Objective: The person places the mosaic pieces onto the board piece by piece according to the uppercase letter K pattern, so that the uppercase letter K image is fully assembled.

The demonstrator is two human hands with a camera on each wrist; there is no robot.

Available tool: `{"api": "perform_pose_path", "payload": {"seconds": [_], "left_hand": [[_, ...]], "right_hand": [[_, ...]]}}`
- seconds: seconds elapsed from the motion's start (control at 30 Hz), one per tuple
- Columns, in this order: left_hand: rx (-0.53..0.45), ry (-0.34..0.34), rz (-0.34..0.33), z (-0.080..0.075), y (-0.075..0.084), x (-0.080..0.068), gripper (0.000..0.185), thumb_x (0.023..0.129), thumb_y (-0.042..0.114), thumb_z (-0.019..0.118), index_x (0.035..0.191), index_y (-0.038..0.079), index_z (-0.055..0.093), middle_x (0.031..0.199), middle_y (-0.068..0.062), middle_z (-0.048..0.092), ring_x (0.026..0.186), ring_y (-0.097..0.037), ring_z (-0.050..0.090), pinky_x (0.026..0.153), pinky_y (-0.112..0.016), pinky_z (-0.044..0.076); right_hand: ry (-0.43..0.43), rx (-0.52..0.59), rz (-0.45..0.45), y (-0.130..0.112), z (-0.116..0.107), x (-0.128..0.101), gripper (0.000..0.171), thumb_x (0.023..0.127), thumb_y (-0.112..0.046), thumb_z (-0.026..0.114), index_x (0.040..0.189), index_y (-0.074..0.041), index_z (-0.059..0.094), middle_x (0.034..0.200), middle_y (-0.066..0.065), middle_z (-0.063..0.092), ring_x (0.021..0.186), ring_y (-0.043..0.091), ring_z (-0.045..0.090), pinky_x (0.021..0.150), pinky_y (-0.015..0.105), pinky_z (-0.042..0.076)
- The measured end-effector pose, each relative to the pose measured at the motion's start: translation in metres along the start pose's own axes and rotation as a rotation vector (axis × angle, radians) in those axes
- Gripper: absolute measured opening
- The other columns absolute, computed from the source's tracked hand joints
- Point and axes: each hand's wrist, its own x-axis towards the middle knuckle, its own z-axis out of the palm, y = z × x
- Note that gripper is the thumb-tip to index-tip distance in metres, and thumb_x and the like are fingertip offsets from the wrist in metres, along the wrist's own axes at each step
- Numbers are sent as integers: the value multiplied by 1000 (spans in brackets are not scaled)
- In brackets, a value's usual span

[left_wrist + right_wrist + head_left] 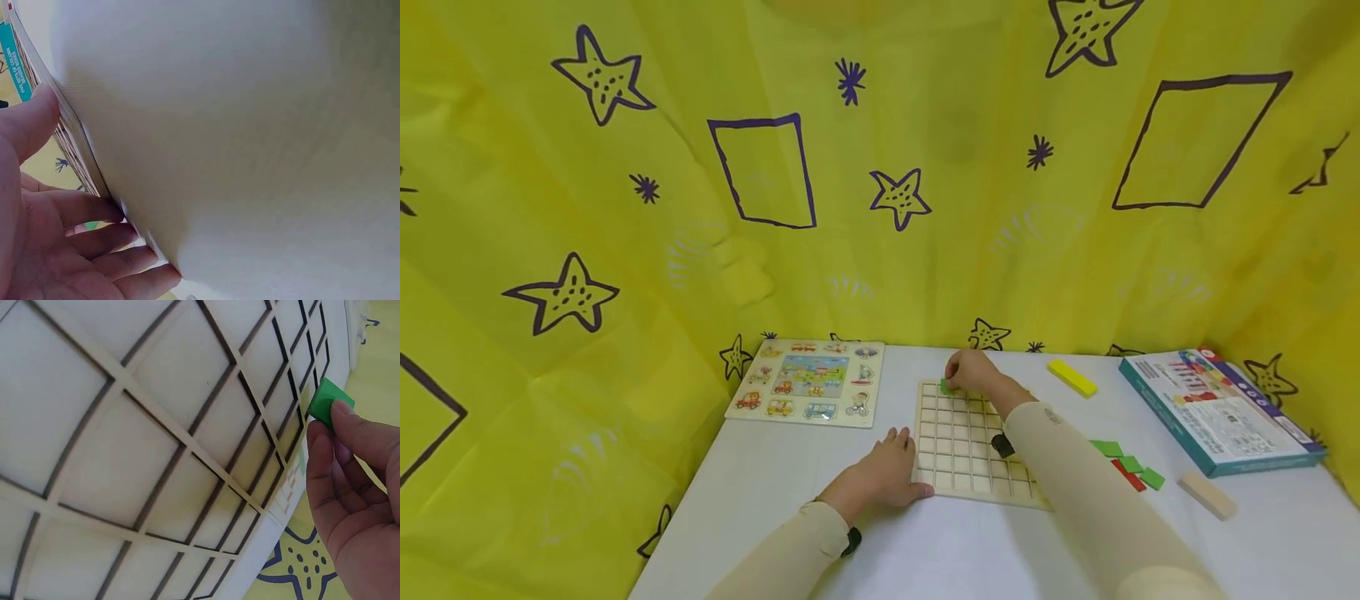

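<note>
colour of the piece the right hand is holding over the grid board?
Green. The piece pinched by the right hand shows best in the right wrist view.

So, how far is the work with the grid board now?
It looks barely begun: every visible cell of the grid board is empty. In hand: the right hand holds a green tile at the far corner; the left hand rests on the near edge. Left: green and red tiles beside the board.
</note>
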Motion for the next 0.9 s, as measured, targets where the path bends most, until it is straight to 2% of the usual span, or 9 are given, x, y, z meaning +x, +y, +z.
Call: {"api": "perform_pose_path", "payload": {"seconds": [0.23,0.53,0.63,0.77,0.9], "left_hand": [[0,8,1,2,1,-2,90,93,61,61,149,-7,41,158,-22,34,147,-39,30,114,-49,36],[-7,18,-8,0,0,-2,92,93,62,60,150,-6,40,159,-21,33,148,-38,28,115,-47,34],[-6,17,-9,-1,0,-3,91,93,62,60,150,-6,40,159,-21,33,148,-38,28,115,-48,34],[11,18,-7,-1,0,-4,91,93,63,59,150,-6,40,159,-21,33,148,-37,29,115,-47,35],[4,18,-2,-1,0,-4,90,94,62,59,150,-6,40,159,-21,33,148,-37,28,115,-47,34]], "right_hand": [[-18,-14,-3,4,11,2,6,90,-7,76,88,-4,71,85,4,67,77,20,58,73,35,51],[-12,-45,-21,1,12,1,4,93,-8,73,91,-4,73,90,5,68,84,22,61,79,39,53],[-8,-30,-28,1,15,-1,4,94,-7,72,92,-3,72,89,5,67,82,20,60,78,38,53],[-10,-1,-26,1,17,-3,5,95,-5,70,97,-1,72,91,6,67,84,20,60,78,38,53],[-18,7,-26,2,13,-7,13,97,-7,67,108,-1,72,102,10,68,96,26,63,85,41,54]]}}
